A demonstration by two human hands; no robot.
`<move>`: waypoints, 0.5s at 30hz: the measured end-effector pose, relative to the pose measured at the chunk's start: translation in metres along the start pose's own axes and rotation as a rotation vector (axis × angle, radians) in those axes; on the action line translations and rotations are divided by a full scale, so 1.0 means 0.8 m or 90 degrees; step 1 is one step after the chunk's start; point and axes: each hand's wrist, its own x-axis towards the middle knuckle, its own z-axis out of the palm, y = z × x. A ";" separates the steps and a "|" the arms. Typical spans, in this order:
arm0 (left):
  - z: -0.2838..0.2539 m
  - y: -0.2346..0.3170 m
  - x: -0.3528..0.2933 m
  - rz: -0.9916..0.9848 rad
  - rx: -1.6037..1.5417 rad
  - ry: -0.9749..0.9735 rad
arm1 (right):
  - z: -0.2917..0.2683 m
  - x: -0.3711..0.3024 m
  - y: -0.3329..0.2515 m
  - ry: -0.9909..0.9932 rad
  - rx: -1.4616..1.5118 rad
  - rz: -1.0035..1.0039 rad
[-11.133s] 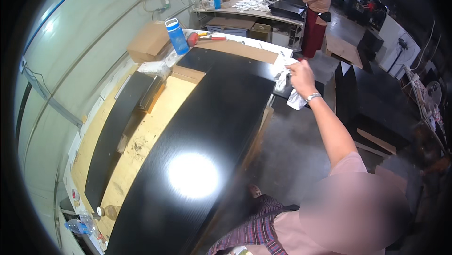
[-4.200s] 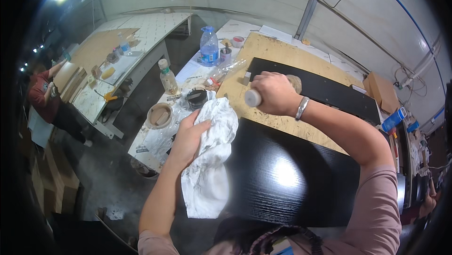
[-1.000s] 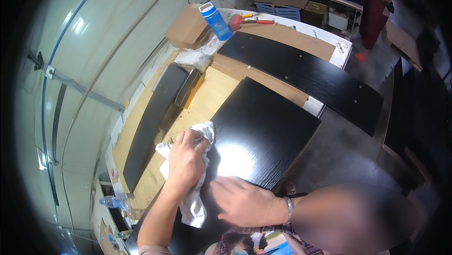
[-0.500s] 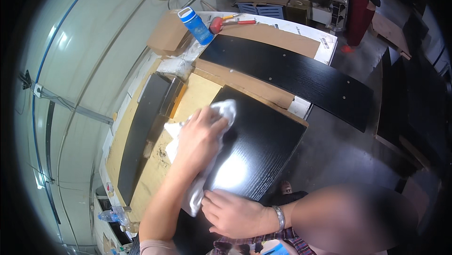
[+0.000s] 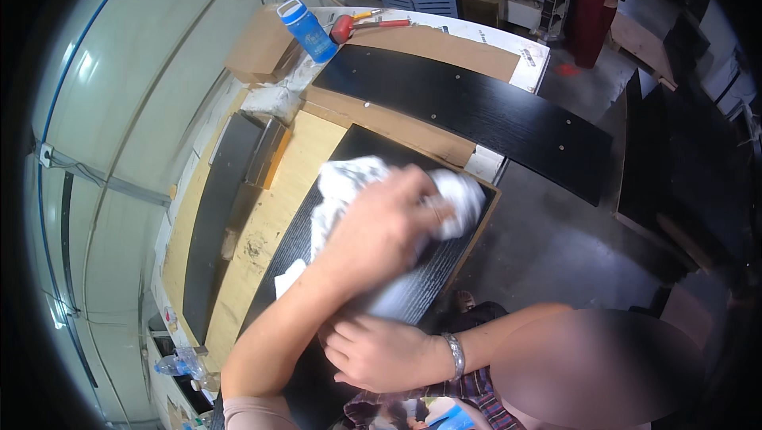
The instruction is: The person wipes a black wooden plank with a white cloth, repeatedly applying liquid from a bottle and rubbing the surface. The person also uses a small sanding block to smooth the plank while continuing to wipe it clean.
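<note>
Swept the white cloth, clutched in the left hand, from the left edge of the black panel toward its right, keeping the right hand low, with grip impossible to tell

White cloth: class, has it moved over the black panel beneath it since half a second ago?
Yes, rightward: against the black panel, the white cloth in the left hand now reaches nearer the panel's right edge.

Since half a second ago, the person's bare left hand has swept across the glossy black wood-grained panel from its left side to the middle of the frame, carrying part of the crumpled white cloth close to the panel's right edge.
</note>
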 end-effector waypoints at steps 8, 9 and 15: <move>0.004 0.009 -0.018 -0.056 0.023 0.013 | 0.001 -0.003 0.006 0.064 0.007 0.024; 0.005 0.006 -0.012 -0.095 0.070 0.037 | -0.003 -0.003 0.008 0.095 -0.015 0.014; 0.004 0.013 -0.032 -0.096 0.028 0.002 | -0.004 -0.006 0.004 -0.002 0.059 0.050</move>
